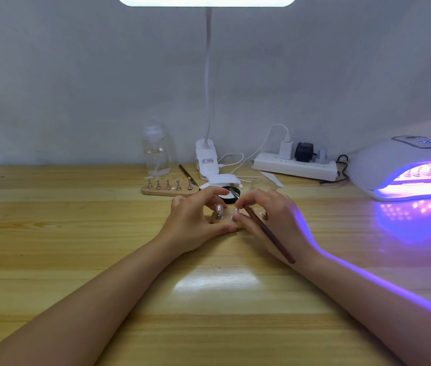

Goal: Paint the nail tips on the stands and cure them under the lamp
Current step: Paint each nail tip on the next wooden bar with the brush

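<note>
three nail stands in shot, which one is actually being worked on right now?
The stand under both hands, mid-table. The one by the bottle sits untouched; the third is inside the lit curing lamp.
</note>
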`<state>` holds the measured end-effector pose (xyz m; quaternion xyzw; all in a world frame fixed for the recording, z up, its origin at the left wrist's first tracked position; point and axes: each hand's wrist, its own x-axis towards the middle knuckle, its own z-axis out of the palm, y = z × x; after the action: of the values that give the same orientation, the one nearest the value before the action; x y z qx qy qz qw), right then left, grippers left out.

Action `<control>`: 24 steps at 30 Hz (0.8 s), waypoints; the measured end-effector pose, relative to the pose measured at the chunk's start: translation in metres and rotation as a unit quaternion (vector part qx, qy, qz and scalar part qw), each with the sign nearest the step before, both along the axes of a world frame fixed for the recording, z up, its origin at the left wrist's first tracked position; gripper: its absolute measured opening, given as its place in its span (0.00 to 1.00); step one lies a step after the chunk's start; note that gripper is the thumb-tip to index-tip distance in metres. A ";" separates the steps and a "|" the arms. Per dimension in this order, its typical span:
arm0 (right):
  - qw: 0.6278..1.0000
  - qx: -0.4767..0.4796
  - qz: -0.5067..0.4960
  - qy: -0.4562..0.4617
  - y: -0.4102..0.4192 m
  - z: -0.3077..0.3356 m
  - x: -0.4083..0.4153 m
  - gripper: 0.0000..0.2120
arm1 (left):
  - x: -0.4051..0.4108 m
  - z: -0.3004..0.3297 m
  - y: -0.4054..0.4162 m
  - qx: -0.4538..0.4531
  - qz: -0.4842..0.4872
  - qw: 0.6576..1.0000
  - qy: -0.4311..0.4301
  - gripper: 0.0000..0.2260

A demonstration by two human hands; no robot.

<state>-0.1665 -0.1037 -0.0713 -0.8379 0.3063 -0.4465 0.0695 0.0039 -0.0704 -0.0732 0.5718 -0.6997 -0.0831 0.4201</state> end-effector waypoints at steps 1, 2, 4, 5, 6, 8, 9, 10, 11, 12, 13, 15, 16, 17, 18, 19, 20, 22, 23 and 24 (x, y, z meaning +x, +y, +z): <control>1.000 -0.004 -0.002 0.000 0.000 0.000 0.000 0.07 | 0.000 0.000 0.000 0.001 0.000 1.000 -0.001 0.25; 1.000 -0.009 -0.004 -0.003 0.001 0.001 0.001 0.08 | -0.001 0.001 0.000 0.003 0.001 1.000 -0.001 0.25; 1.000 -0.014 -0.005 -0.015 0.002 0.003 0.000 0.10 | -0.001 0.001 0.001 0.005 0.004 1.000 -0.001 0.25; 1.000 -0.019 -0.006 -0.021 0.001 0.004 -0.002 0.12 | -0.001 0.001 0.001 0.005 0.005 1.000 -0.002 0.25; 0.999 -0.023 -0.008 -0.024 0.000 0.005 -0.005 0.12 | -0.001 0.001 0.001 0.004 0.005 1.000 -0.003 0.25; 1.000 -0.012 -0.015 -0.023 -0.004 0.006 -0.013 0.12 | 0.000 0.002 0.002 0.003 0.004 1.000 -0.004 0.25; 1.000 0.000 -0.015 -0.022 -0.006 0.006 -0.016 0.12 | 0.000 0.002 0.002 0.004 0.003 1.000 -0.003 0.25; 1.000 0.011 -0.011 -0.020 -0.008 0.006 -0.018 0.12 | 0.000 0.002 0.003 0.005 0.003 1.000 -0.002 0.25; 1.000 0.019 -0.003 -0.019 -0.009 0.005 -0.019 0.12 | 0.000 0.003 0.003 0.004 0.002 1.000 -0.002 0.26; 0.999 0.026 0.006 -0.017 -0.010 0.004 -0.018 0.12 | 0.000 0.002 0.003 0.004 0.003 1.000 -0.002 0.26; 0.999 0.032 0.015 -0.014 -0.011 0.003 -0.018 0.11 | 0.000 0.002 0.003 0.004 0.004 1.000 -0.003 0.26; 0.999 0.040 0.027 -0.007 -0.012 0.001 -0.016 0.11 | 0.000 0.002 0.003 0.004 0.005 1.000 -0.003 0.27; 0.999 0.043 0.031 -0.007 -0.012 0.001 -0.016 0.11 | 0.000 0.002 0.003 0.004 0.005 1.000 -0.003 0.27; 0.998 0.044 0.032 -0.008 -0.013 0.000 -0.016 0.10 | 0.000 0.002 0.002 0.005 0.005 1.000 -0.002 0.28; 0.998 0.045 0.033 -0.010 -0.013 -0.001 -0.017 0.10 | 0.000 0.002 0.002 0.007 0.005 1.000 0.000 0.28; 0.998 0.046 0.032 -0.013 -0.013 -0.001 -0.017 0.10 | 0.000 0.002 0.002 0.009 0.007 1.000 0.001 0.27; 0.998 0.044 0.031 -0.014 -0.013 -0.001 -0.017 0.10 | 0.000 0.001 0.002 0.012 0.011 1.000 0.003 0.27; 0.999 0.027 0.027 -0.007 -0.012 -0.002 -0.017 0.10 | 0.001 0.001 0.001 0.023 0.019 1.000 0.005 0.28; 1.000 0.013 0.025 -0.001 -0.011 -0.001 -0.017 0.09 | 0.001 0.001 0.001 0.030 0.025 0.999 0.004 0.28; 1.000 -0.002 0.024 0.001 -0.010 -0.001 -0.017 0.09 | 0.001 0.001 0.001 0.035 0.030 0.999 0.004 0.28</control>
<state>-0.1833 -0.1137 -0.0724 -0.8457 0.2850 -0.4443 0.0786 0.0046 -0.0696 -0.0726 0.6064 -0.6776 -0.0973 0.4045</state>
